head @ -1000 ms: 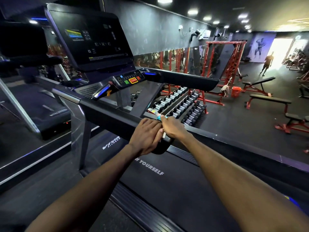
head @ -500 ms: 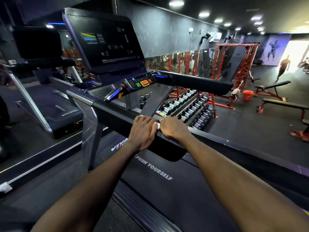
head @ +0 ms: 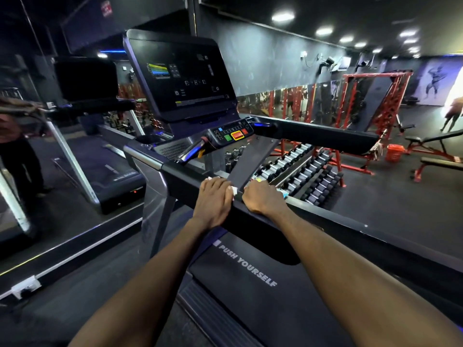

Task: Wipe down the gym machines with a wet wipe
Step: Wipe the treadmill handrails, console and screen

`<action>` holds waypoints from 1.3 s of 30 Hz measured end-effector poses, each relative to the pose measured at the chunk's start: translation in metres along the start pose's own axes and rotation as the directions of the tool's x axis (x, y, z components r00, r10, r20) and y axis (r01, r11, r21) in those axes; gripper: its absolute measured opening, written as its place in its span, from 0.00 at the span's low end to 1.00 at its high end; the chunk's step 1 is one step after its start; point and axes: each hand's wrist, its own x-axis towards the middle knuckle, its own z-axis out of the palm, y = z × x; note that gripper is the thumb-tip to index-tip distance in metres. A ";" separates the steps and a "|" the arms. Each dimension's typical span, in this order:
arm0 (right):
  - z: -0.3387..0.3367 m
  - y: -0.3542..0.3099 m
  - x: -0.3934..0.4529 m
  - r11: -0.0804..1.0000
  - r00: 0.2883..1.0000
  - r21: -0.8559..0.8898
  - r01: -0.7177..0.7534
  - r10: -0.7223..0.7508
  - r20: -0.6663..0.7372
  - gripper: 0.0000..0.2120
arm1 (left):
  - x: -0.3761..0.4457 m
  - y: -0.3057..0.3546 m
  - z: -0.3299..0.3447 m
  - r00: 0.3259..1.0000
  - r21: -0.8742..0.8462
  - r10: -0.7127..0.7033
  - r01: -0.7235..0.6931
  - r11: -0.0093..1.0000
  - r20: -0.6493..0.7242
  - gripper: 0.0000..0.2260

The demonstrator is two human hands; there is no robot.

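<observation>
A black treadmill fills the view, its left handrail [head: 190,181] running from the console [head: 231,134] down toward me. My left hand [head: 215,199] lies on top of this rail, fingers pointing forward, and presses a white wet wipe [head: 234,190] that peeks out at the thumb side and at the fingertips. Just to its right, my right hand [head: 260,200] is curled on the same rail. It grips a small teal-and-white packet [head: 284,195], most of which is hidden in the fist.
The belt reads "PUSH YOURSELF" [head: 246,264]. A dumbbell rack [head: 308,171] stands behind the rail, with red racks [head: 375,101] and benches [head: 441,164] further right. At left a mirror wall reflects another treadmill [head: 110,171]. A person [head: 453,113] walks at the far right.
Both hands have slid up the handrail toward the console, the left one with the wipe under it. They are now slightly apart, and the view has come closer.
</observation>
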 end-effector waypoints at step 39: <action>0.031 -0.070 0.089 0.987 0.984 -0.005 0.160 -0.159 0.078 0.19 | 0.027 -0.103 -0.002 0.990 0.043 0.043 -0.049 0.998 0.133 0.28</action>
